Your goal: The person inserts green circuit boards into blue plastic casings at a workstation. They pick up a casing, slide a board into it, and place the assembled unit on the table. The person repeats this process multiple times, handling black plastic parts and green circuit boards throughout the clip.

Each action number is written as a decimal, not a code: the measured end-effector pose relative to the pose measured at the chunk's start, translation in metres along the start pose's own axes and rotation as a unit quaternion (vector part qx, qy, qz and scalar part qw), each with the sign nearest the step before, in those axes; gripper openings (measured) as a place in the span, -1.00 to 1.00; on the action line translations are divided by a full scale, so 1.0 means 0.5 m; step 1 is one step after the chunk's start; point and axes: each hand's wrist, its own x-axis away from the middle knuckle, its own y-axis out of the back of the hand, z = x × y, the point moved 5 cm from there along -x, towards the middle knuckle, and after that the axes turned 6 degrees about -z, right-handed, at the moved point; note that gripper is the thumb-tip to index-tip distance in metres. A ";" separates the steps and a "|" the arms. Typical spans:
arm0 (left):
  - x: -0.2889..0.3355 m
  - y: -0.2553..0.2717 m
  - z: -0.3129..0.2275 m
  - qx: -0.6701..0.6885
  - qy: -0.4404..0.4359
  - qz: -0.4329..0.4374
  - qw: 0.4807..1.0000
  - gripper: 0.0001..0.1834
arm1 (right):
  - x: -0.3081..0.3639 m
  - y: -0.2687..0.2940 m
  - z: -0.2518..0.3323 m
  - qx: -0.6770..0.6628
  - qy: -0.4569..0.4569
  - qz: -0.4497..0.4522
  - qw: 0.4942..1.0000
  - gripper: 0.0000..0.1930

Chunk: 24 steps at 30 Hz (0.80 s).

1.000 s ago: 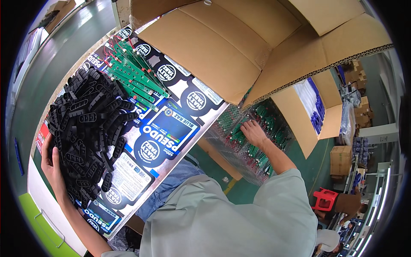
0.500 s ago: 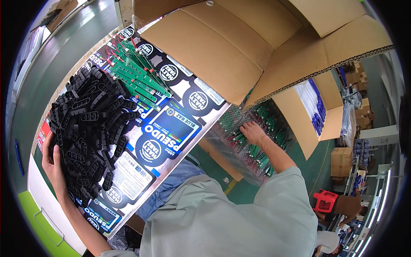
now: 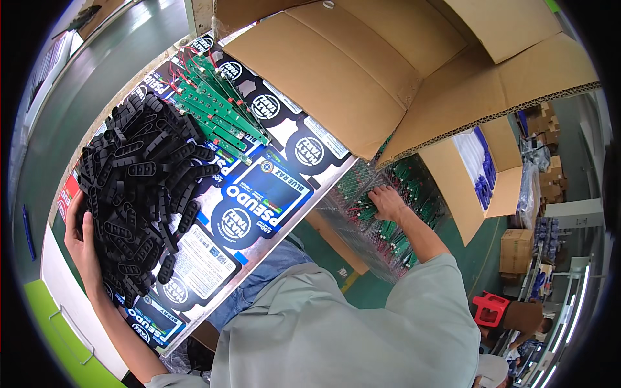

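A large heap of black oblong plastic pieces with slots (image 3: 139, 187) covers the left part of the sticker-covered tabletop (image 3: 213, 284). Along the heap's outer left edge lies my left hand (image 3: 82, 240), its fingers stretched and thumb apart. Behind the heap, narrow green circuit boards with red wires (image 3: 217, 110) are fanned out on the table. To the right and lower down, my right hand (image 3: 387, 204) reaches onto a mass of similar wired boards (image 3: 411, 178) in a clear plastic-lined container. Its fingers bend down among them; the fingertips are partly hidden, so any grip is unclear.
An open cardboard box (image 3: 323, 64) stands at the table's far right, flaps jutting over the boards. Beyond is another carton (image 3: 511, 194) holding white and blue pieces. A red stool (image 3: 490, 308) and other people are at far right; a green panel (image 3: 58, 330) is at lower left.
The view has shifted slightly, moving the table and heap a little rightward in the picture. My right hand stays among the boards with its fingers drawn closer together; my left hand remains beside the heap.
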 end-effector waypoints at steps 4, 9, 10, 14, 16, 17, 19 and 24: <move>0.001 0.002 0.000 -0.003 -0.001 -0.003 1.000 -0.54 | 0.002 -0.009 -0.008 -0.019 -0.002 -0.010 1.000 -0.22; 0.000 0.000 -0.001 0.000 -0.004 -0.003 1.000 -0.54 | 0.000 -0.016 -0.012 -0.008 -0.014 0.007 1.000 -0.25; -0.001 -0.003 -0.007 -0.006 -0.007 -0.001 1.000 -0.54 | 0.001 -0.016 -0.012 -0.008 -0.015 0.005 1.000 -0.28; 0.001 -0.004 -0.014 0.003 -0.003 -0.001 1.000 -0.54 | 0.000 -0.025 -0.020 0.011 -0.008 0.016 1.000 -0.44; 0.001 -0.003 -0.012 0.005 -0.001 -0.003 1.000 -0.54 | 0.000 -0.022 -0.018 0.009 0.008 -0.019 1.000 -0.51; 0.001 -0.004 -0.011 0.006 -0.001 -0.004 1.000 -0.53 | 0.001 -0.031 -0.020 -0.005 0.002 -0.001 1.000 -0.52; 0.001 -0.002 -0.009 -0.006 -0.014 -0.003 1.000 -0.54 | -0.006 -0.041 -0.028 -0.026 -0.004 0.026 0.999 -0.53; 0.002 -0.003 -0.024 -0.012 -0.027 -0.006 1.000 -0.55 | 0.034 -0.007 -0.019 -0.009 0.007 -0.022 1.000 -0.54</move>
